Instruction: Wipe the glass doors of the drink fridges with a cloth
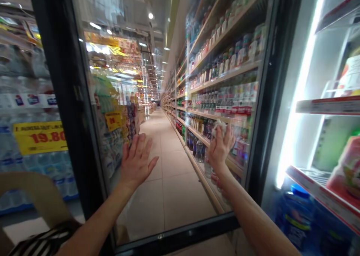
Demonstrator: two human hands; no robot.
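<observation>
A glass door (149,207) with a black frame stands upright in front of me, and the store aisle shows through it. My left hand (137,160) lies flat against the glass at lower left, fingers stretched out, holding nothing. Toward the right side of the pane, my right hand (220,149) presses a crumpled white cloth (218,127) to the glass. Its fingers cover part of the cloth, and whether it is fabric or paper I cannot tell.
On the right is a lit refrigerator with price-railed shelves (326,105) and blue-capped containers (298,211). To the left are packs of water bottles (33,169), a yellow price sign (41,137) and a beige chair (36,190). Long drink shelves (225,76) appear in the glass.
</observation>
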